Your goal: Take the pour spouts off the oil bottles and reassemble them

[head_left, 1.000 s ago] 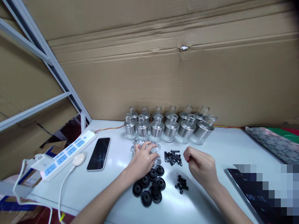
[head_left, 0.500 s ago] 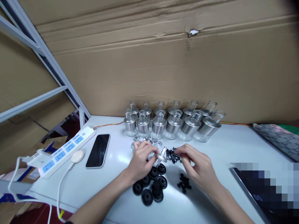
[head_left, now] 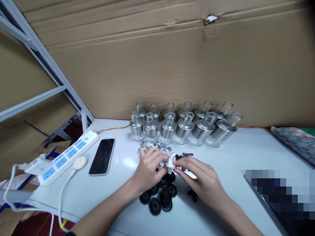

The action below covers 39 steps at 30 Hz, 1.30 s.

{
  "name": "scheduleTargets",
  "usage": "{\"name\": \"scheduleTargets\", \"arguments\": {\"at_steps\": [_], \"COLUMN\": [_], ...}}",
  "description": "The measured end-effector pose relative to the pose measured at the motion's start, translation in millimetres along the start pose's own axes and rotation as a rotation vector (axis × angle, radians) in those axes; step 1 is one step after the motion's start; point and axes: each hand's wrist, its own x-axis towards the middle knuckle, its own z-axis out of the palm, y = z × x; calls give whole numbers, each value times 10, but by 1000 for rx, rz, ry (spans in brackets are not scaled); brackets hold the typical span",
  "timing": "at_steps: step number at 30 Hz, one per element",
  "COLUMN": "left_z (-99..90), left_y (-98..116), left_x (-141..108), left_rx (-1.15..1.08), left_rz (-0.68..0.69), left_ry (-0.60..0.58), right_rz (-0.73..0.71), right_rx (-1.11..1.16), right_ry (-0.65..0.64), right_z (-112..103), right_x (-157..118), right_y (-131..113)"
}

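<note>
Between thumb and fingers, my left hand point(head_left: 149, 167) pinches a silver pouring spout point(head_left: 170, 161) with a round flange. My right hand point(head_left: 201, 178) has its fingertips pressed together against the spout's right side; whatever sits between them is too small to make out. Partly hidden behind its fingers lie slim black strips point(head_left: 188, 154). Below it, small black pieces point(head_left: 192, 194) are half covered by the hand. Black round stopper-like discs point(head_left: 155, 206) lie beneath my left hand, some of them stacked. Behind that hand is a pile of silver spouts point(head_left: 154, 145).
Two rows of glass bottles with metal bands point(head_left: 168, 129) stand along the cardboard wall point(head_left: 147, 65). A phone point(head_left: 102, 156), a power strip point(head_left: 70, 157) and a white round charger point(head_left: 80, 162) lie at left. A dark, partly pixelated device point(head_left: 278, 200) lies at right.
My right hand has moved left from the black strips to the spout, and its fingertips now meet it. My left hand still holds the spout. The view has shifted slightly.
</note>
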Motion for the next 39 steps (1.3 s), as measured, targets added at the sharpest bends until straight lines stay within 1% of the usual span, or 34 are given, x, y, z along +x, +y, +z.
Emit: {"name": "scheduleTargets", "arguments": {"at_steps": [3, 6, 9, 12, 14, 17, 20, 23, 24, 26, 29, 33, 39], "left_z": [-22, -39, -35, -17, -8, -9, -18, -23, -23, -22, -26, -39, -39], "left_y": [1, -16, -35, -34, -26, -22, -31, -38, -37, -32, -21, -14, -31], "left_x": [5, 5, 0, -7, -9, -3, 6, 8, 7, 5, 8, 18, 20], "left_rx": [47, 63, 69, 62, 49, 43, 38, 29, 28, 24, 21, 27, 32], "left_rz": [85, 190, 200, 195, 190, 191, 186, 186, 188, 195, 201, 207, 205], "left_ry": [79, 79, 49, 59, 64, 72, 103, 114, 114, 113, 111, 114, 118], "right_rz": [-5, -3, -1, 7, 48, 182, 376, 565, 612, 677, 706, 675, 561], "right_rx": [-11, -23, -23, 22, 71, 88, 61, 74, 77, 76, 69, 106, 68], "right_ry": [-14, -15, -33, -79, -120, -217, -415, -630, -678, -735, -757, -770, -664], "right_z": [-23, -42, -51, -79, -129, -248, -374, -448, -456, -447, -392, -302, -203], "right_x": [4, -8, -10, 15, 36, 40, 3, -47, -61, -85, -117, -172, -227], "right_y": [-5, -3, -8, -8, 14, 100, 220, 305, 321, 337, 352, 388, 412]}}
